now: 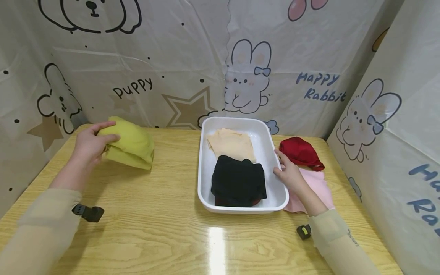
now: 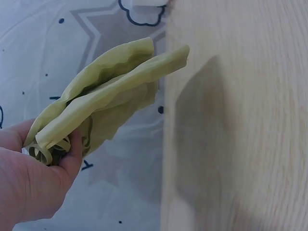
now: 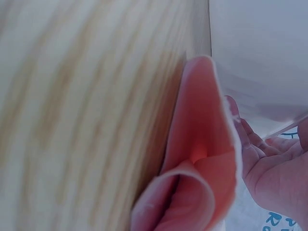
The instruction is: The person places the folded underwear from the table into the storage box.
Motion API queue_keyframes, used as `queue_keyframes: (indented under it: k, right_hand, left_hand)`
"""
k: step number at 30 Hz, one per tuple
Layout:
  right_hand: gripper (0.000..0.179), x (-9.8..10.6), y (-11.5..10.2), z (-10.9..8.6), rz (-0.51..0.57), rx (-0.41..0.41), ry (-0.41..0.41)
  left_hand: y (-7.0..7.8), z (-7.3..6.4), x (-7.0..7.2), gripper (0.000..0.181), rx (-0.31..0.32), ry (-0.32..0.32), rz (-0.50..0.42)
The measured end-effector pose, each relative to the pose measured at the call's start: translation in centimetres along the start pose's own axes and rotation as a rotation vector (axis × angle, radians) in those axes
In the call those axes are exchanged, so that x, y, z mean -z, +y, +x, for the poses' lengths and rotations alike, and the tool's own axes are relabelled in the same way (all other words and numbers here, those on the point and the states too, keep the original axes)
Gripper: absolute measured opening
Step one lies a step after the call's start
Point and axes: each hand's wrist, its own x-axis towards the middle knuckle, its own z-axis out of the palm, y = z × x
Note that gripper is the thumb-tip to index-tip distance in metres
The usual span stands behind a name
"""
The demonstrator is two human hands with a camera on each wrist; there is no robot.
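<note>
My left hand [image 1: 90, 142] grips a folded yellow cloth [image 1: 132, 143] at its left end, above the table's far left. In the left wrist view the yellow cloth [image 2: 106, 94] sticks out from between thumb and fingers, its folds loosely parted. My right hand [image 1: 292, 176] holds the right rim of a white plastic tray [image 1: 203, 172], thumb over the edge. Inside the tray, a folded peach cloth [image 1: 232, 143] lies at the back and a folded black cloth [image 1: 238, 179] in front. Something dark reddish peeks out under the black one.
Right of the tray a dark red folded cloth [image 1: 299, 151] lies behind a pink cloth [image 1: 317, 187], partly hidden by my right forearm. The pink cloth [image 3: 202, 106] has a curled edge in the right wrist view. A printed sheet [image 1: 185, 57] hangs behind the wooden table [image 1: 148, 229].
</note>
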Motion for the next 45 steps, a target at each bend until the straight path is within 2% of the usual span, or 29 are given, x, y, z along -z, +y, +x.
queue_keyframes:
  k: [6,12,21,26,33,45]
  right_hand:
    - [0.068,0.0,0.0,-0.1,0.001,0.012,0.009]
    - [0.068,0.0,0.0,0.0,0.000,0.010,0.010]
    - [0.068,-0.1,0.0,0.0,0.007,-0.001,0.003]
    - [0.068,-0.1,0.0,0.1,-0.001,-0.006,0.003]
    - [0.068,0.0,0.0,0.0,-0.001,-0.006,0.007]
    - [0.068,0.0,0.0,0.1,-0.004,-0.012,0.000]
  left_hand:
    - [1.0,-1.0,-0.2,0.061,-0.043,-0.031,-0.103]
    - [2.0,-1.8,-0.6,0.061,-0.067,-0.024,-0.153]
    - [3.4,-3.0,-1.6,0.060,-0.101,-0.016,-0.103]
    - [4.0,-3.6,-2.0,0.059,-0.127,-0.020,-0.106]
    - [5.0,-4.7,-2.7,0.059,-0.161,-0.039,-0.238]
    - [6.5,-6.1,-4.3,0.054,-0.236,-0.020,-0.369]
